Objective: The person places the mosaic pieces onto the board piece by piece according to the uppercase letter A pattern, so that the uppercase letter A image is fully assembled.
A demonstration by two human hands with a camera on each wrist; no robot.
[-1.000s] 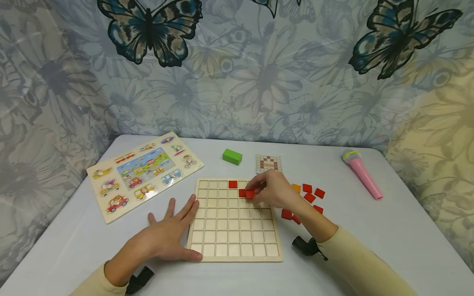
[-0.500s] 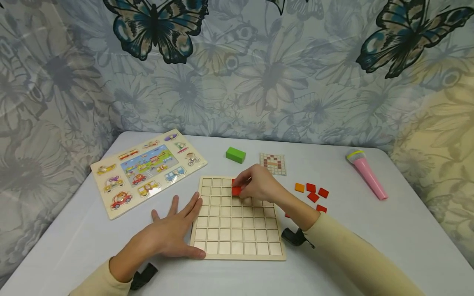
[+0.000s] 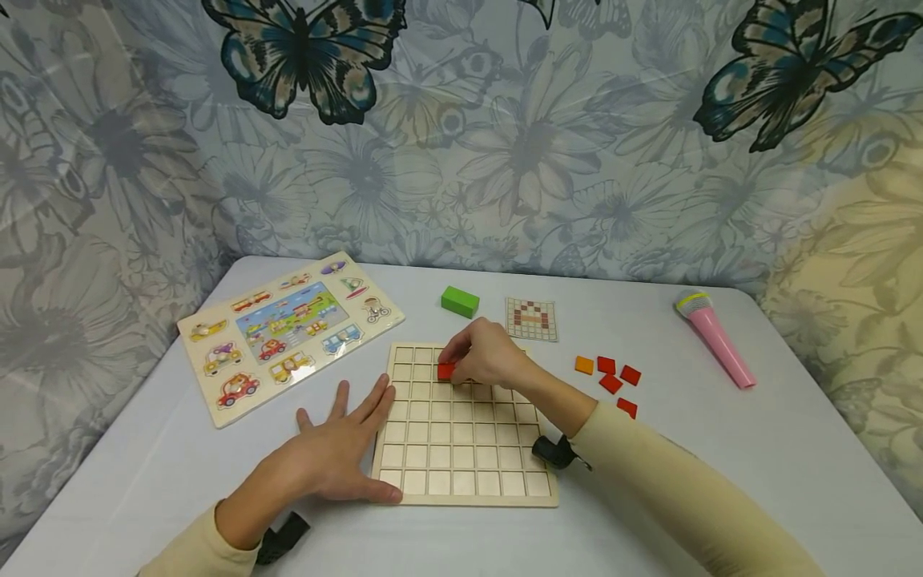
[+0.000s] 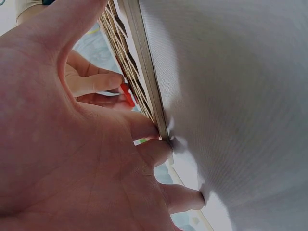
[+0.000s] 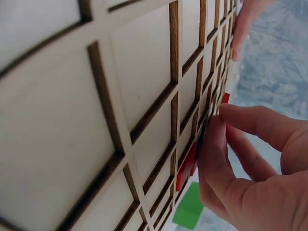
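A square wooden grid board [image 3: 461, 457] lies on the table in front of me. My right hand [image 3: 490, 353] pinches a small red square tile [image 3: 445, 372] over the second row from the far edge, left of the board's middle. In the right wrist view another red tile [image 5: 186, 168] sits in the grid beside the fingers; from the head the hand hides that part. My left hand [image 3: 332, 453] lies with spread, straight fingers along the board's left edge, and its thumb touches the near left corner. The left wrist view shows its fingertips [image 4: 161, 150] against the board's side.
Several loose red tiles [image 3: 610, 383] and an orange tile [image 3: 584, 365] lie right of the board. Behind it are a green block [image 3: 459, 302] and a small pattern card [image 3: 532, 319]. A vehicle picture puzzle [image 3: 292, 336] lies far left, a pink toy microphone [image 3: 717, 340] far right.
My right hand has moved left across the upper rows of the board, carrying the red tile. My left hand has stayed at the board's left edge. The head view has shifted slightly.
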